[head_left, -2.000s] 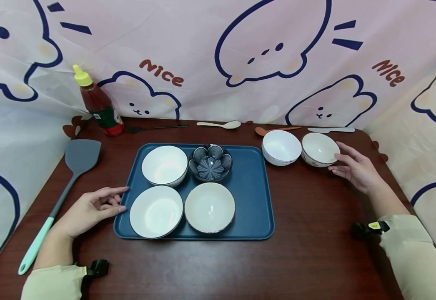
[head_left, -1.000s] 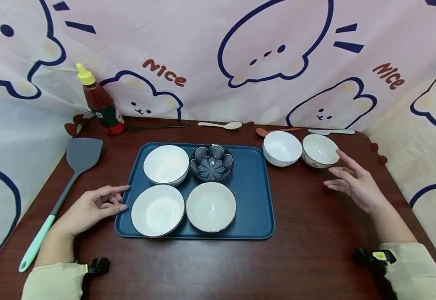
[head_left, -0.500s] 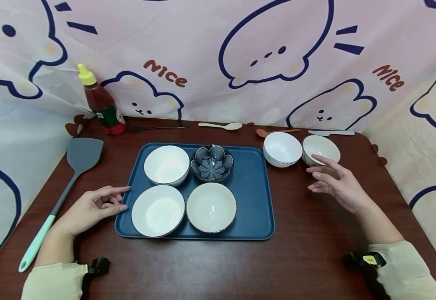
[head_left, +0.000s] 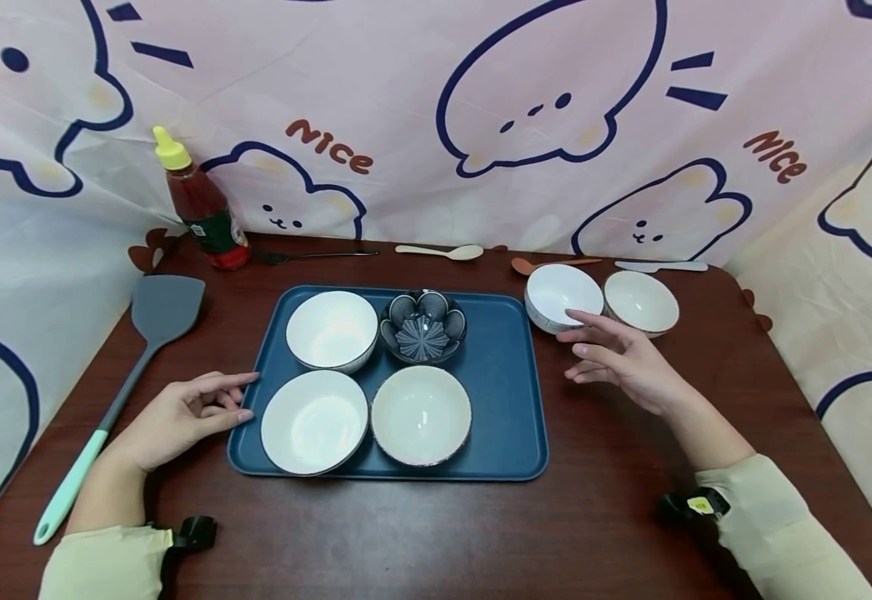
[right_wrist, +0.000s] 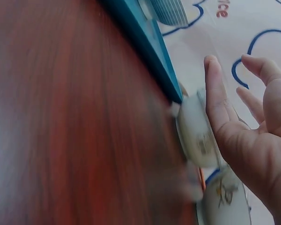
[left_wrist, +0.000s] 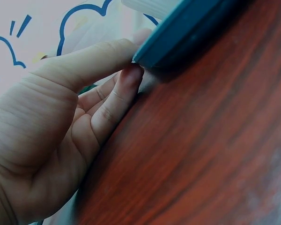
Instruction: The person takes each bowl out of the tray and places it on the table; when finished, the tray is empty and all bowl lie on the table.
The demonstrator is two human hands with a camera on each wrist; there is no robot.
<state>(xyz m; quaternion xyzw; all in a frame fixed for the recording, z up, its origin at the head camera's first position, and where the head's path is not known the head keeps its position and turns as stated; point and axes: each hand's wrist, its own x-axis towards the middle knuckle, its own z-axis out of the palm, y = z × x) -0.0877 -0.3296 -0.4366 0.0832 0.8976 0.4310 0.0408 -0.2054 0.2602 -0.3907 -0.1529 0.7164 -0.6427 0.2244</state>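
My left hand (head_left: 181,421) pinches the left rim of a blue tray (head_left: 507,400); in the left wrist view the thumb lies over the tray edge (left_wrist: 154,51) and curled fingers are below it. On the tray are a white bowl (head_left: 331,329) at the back left, another white bowl (head_left: 314,422) in front of it, a cream bowl (head_left: 421,415) and a dark flower-shaped bowl (head_left: 423,329). My right hand (head_left: 631,362), fingers spread and holding nothing, is in front of two small bowls right of the tray: a white one (head_left: 559,292) and a cream one (head_left: 642,300).
A grey turner (head_left: 166,308) with a mint handle lies at the left. Behind the tray stand a red sauce bottle (head_left: 207,208), a dark fork (head_left: 316,254), a white spoon (head_left: 454,251), a brown spoon (head_left: 526,265) and a pale knife (head_left: 661,266). A printed curtain (head_left: 398,200) closes the back.
My right hand has let go of the small cream bowl at the right and moved left, to just in front of the small white bowl. The left hand stays at the tray rim.
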